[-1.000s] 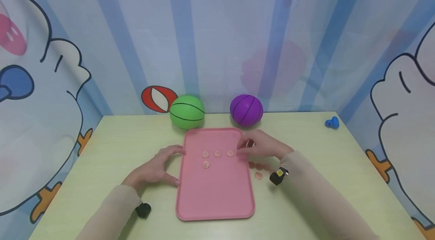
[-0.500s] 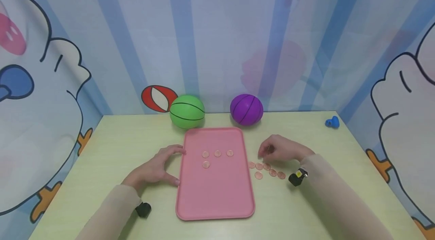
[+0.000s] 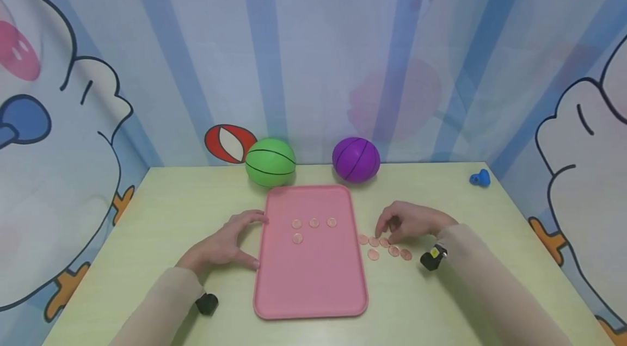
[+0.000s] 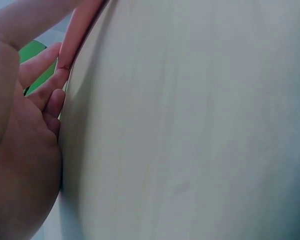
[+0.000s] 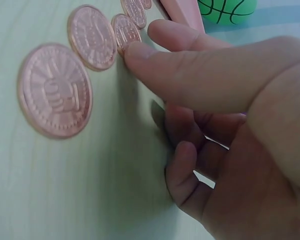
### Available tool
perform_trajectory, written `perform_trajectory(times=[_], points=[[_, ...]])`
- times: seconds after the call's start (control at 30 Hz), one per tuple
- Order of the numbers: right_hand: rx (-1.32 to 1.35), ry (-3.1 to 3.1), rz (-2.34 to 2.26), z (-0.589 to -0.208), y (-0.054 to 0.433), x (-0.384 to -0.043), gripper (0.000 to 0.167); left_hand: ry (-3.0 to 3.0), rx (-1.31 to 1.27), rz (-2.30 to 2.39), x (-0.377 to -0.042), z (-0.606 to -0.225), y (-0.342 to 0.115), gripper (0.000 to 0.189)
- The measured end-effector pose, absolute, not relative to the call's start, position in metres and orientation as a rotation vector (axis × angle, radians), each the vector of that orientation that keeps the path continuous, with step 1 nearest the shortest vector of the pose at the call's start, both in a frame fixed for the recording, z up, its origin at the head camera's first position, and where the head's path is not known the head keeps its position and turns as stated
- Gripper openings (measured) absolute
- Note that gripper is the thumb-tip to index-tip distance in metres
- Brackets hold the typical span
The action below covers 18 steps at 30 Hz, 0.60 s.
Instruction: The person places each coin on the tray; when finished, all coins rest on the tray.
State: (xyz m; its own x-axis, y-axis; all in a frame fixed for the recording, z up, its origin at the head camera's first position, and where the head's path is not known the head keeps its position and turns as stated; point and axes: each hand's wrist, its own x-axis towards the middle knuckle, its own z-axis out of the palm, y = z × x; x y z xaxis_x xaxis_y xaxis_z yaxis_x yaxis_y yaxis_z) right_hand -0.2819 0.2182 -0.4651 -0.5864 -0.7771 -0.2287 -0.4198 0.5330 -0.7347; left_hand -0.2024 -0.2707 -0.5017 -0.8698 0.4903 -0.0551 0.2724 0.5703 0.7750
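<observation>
A pink tray (image 3: 313,286) lies on the table. Three copper-coloured coins (image 3: 314,223) form a row on it, with one more coin (image 3: 297,238) below the row's left end. My left hand (image 3: 222,240) is spread at the tray's left side, fingertips and thumb touching its rim. My right hand (image 3: 411,221) is low over several loose coins (image 3: 394,251) right of the tray. In the right wrist view, its thumb tip overlaps the edge of one coin (image 5: 124,30), with the forefinger apart on the far side. A thumbs-up relief shows on the nearest coin (image 5: 55,90).
A green ball (image 3: 270,164) and a purple ball (image 3: 356,160) stand behind the tray, near the table's back edge. A small blue object (image 3: 480,178) sits at the back right corner. A printed cloth backdrop (image 3: 313,63) rises behind the table.
My right hand has moved from the tray's right rim back to the loose coins, and has lowered onto them. The left hand and the coins on the tray have stayed put.
</observation>
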Motion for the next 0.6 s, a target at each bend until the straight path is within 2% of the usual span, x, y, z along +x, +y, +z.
perform_trajectory(times=[0.3, 0.6], points=[[-0.988, 2.292, -0.844, -0.4648, 0.2193, -0.281, 0.023, 2.542, 0.645, 1.207, -0.2023, -0.5012, -0.2696, 0.097], [-0.964, 2.264, -0.866, -0.4642, 0.2189, -0.2799, 0.026, 2.546, 0.65, 1.195, -0.2031, -0.5035, -0.2702, 0.098]])
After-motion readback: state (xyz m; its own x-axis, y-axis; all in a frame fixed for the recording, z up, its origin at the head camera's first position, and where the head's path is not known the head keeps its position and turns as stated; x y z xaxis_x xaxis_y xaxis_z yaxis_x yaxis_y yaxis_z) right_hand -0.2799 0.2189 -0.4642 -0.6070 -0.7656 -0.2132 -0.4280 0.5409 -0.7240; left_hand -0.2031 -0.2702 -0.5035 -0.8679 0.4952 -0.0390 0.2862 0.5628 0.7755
